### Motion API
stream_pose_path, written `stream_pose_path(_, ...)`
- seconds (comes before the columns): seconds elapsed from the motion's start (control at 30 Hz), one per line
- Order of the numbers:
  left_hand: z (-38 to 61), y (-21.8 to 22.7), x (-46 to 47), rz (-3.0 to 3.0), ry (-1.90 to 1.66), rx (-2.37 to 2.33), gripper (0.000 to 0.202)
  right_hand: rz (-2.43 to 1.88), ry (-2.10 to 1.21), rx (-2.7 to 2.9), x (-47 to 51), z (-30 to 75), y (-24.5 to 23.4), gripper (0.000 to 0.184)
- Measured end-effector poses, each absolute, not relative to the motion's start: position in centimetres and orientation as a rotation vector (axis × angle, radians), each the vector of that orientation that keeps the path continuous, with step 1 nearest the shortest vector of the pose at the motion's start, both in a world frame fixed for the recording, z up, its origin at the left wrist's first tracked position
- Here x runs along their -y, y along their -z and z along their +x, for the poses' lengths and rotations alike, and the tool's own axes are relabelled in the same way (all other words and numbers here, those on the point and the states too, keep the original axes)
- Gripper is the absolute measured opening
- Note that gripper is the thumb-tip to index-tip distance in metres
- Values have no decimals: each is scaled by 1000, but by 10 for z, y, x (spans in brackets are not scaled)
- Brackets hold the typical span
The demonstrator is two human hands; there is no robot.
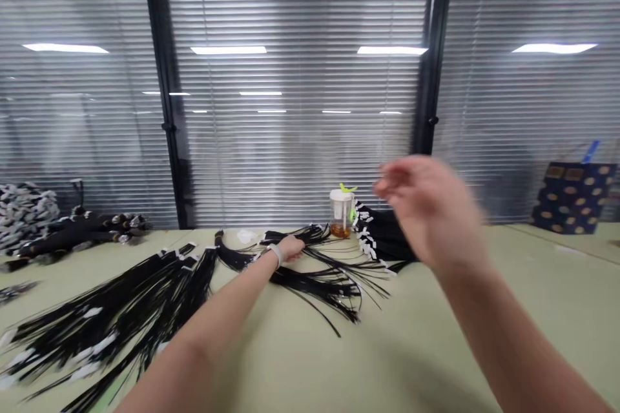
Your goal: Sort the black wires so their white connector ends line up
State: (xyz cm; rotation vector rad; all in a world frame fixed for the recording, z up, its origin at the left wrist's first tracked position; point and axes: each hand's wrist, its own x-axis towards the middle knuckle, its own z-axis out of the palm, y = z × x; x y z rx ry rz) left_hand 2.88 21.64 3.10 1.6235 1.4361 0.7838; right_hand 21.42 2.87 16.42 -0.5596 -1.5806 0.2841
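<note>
My left hand [291,248], with a light band on its wrist, reaches far across the table onto a spread of thin black cables [314,284]. Its fingers look closed on some of the strands, though the fingertips are partly hidden. My right hand [431,213] is raised above the table on the right, smeared by motion. Its fingers seem loosely bent, and nothing shows in them. Behind the cables stands a clear cup with a white upper part [340,214] and amber liquid. More black cables with white ends [382,235] lie beside the cup.
Long bundles of black cables with white connectors [140,297] cover the table's left side. Piles of white and black parts [29,216] sit at the far left. A dark dotted bag [574,197] stands at the back right. Windows with blinds [300,77] rise behind the green table [339,374].
</note>
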Motion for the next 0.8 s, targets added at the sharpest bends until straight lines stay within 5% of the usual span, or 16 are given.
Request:
stream_pose_path(0.1,30,-47,-209,1577,-850,-1305,28,-1014,-102,1882,-77,208,-129,36)
stream_pose_path(0.23,29,-77,-186,1584,-995,-1022,24,-1296,86,2046,-130,207,-69,72)
stream_pose_path(0.4,10,-103,-147,1617,-1064,-769,25,-1406,384,2056,-140,226,-61,19)
stream_pose_path(0.6,-32,-109,-100,1740,-1067,-788,32,-1419,775,2007,-110,253,-101,22)
stream_pose_path(0.8,-56,-77,-62,1275,-972,-981,21,-1437,683,2244,-63,250,-55,22)
